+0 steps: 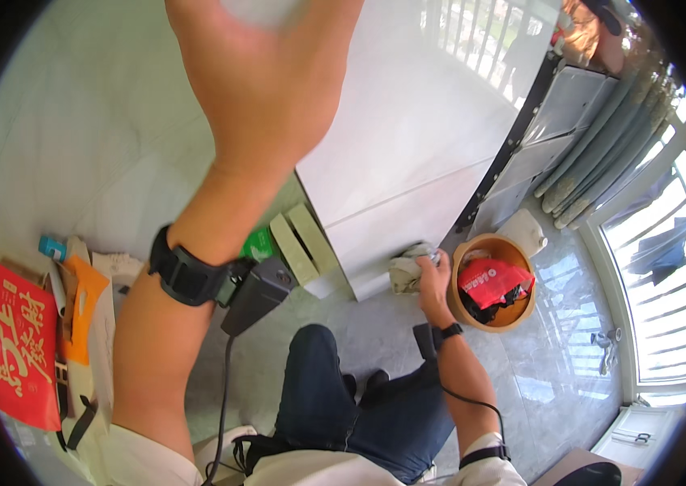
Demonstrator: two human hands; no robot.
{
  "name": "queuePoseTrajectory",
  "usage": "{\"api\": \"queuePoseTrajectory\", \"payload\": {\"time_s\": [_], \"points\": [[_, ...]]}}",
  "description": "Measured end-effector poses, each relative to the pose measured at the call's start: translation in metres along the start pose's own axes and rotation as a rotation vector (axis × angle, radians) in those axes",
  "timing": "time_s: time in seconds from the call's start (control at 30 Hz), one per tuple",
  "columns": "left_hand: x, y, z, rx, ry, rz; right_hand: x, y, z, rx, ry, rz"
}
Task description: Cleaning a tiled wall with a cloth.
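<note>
My right hand [435, 273] grips a crumpled grey cloth [408, 270] beside the bottom corner of a glossy white panel [403, 140]. A strap with a small black device [431, 340] sits on that wrist. Close to the camera, my left hand [270, 85] is raised over the left part of the panel and the pale marbled surface [106, 109]. Its fingertips run out of the top of the view, so I cannot tell whether they touch or hold anything. A black strap [188, 276] with a cabled black box [258, 294] is on the left forearm.
A tan bucket [522, 319] holding a red bag [491, 280] stands right of the cloth, with a white jug [525, 231] behind. Bluish-grey rolls [598, 146] lean farther right near a glazed door [652, 273]. Pale boxes [300, 243] and a red printed bag [18, 346] lie left.
</note>
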State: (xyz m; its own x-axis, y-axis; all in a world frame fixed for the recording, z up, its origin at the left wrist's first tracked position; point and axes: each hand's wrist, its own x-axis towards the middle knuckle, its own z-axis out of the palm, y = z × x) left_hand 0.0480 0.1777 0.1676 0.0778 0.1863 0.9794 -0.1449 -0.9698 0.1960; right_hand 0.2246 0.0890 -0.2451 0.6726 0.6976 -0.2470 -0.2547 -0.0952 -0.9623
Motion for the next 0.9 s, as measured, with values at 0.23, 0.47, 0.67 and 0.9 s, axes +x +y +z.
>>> {"api": "queuePoseTrajectory", "payload": {"time_s": [0.23, 0.47, 0.67, 0.9], "points": [[-0.01, -0.009, 0.008, 0.19, 0.098, -0.097, -0.058, -0.278, 0.027, 0.362, -0.124, -0.757], [-0.008, -0.006, -0.001, 0.145, 0.131, -0.131, -0.067, -0.27, 0.064, 0.052, -0.084, -1.192], [-0.009, -0.013, 0.004, 0.044, 0.141, -0.158, -0.061, -0.17, 0.058, -0.469, -0.025, -1.413], [-0.016, -0.01, -0.012, 0.199, 0.088, -0.121, -0.119, -0.407, 0.107, -0.446, -0.137, -1.807]]}}
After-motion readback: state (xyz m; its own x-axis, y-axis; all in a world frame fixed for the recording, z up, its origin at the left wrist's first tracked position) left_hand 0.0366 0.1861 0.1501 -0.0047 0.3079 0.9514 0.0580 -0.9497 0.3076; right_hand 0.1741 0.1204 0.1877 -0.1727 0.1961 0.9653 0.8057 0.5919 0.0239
